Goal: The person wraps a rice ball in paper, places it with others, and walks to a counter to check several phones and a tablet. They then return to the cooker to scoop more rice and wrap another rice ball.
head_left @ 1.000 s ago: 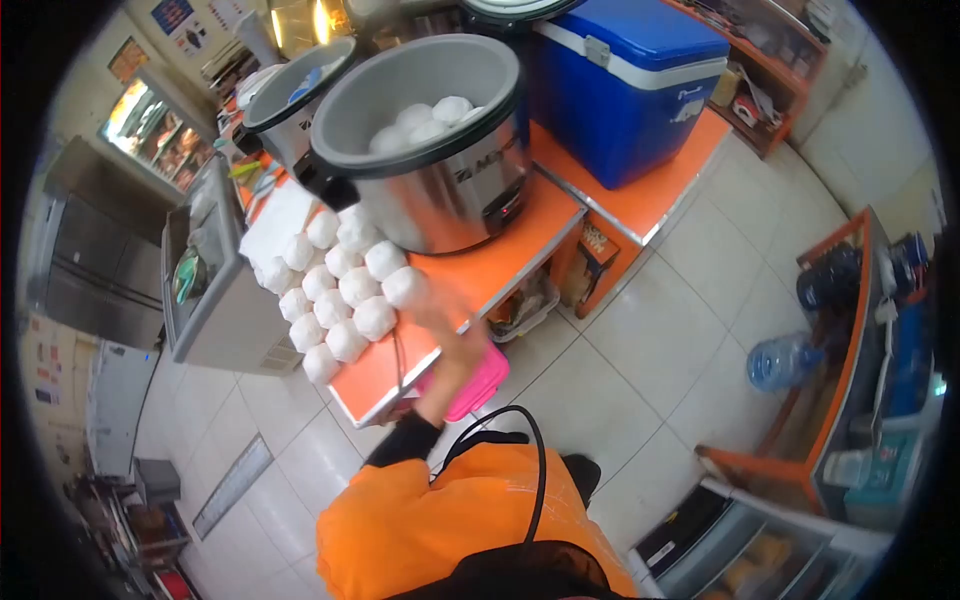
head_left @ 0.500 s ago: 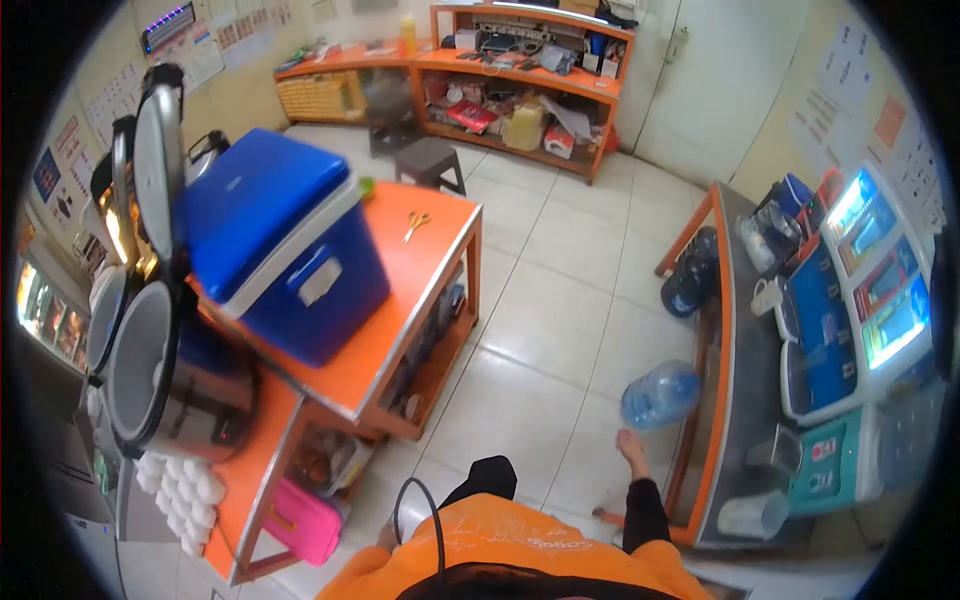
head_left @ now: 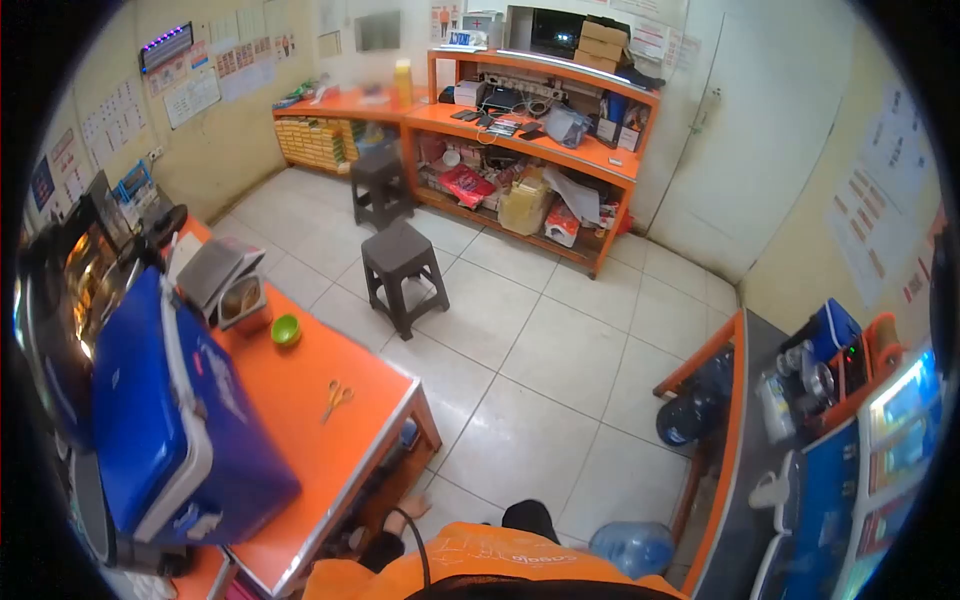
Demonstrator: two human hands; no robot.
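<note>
1. One bare hand shows, the left hand (head_left: pixel 412 507), low beside the edge of the orange table (head_left: pixel 300 375); its fingers are too small and blurred to tell how far they are spread, or whether they hold or touch anything.
2. The right hand is out of sight, so its fingers cannot be judged.
3. On the table, left of the person, stands a blue cooler (head_left: pixel 190 420) with its lid down, contents hidden.
4. Behind it, a small open container (head_left: pixel 242 303) has something brownish inside; a round green bowl (head_left: pixel 286 331) is just beside it.
5. Scissors (head_left: pixel 338 400) with yellowish handles lie near the table's corner.
6. A clear bluish bottle (head_left: pixel 632 548) is on the floor, right of the orange shirt (head_left: pixel 490 550).
7. Smooth, pale square tiles (head_left: pixel 470 400) surround a dark, square-topped stool (head_left: pixel 402 265); the table's edge is trimmed in a silvery strip.
</note>
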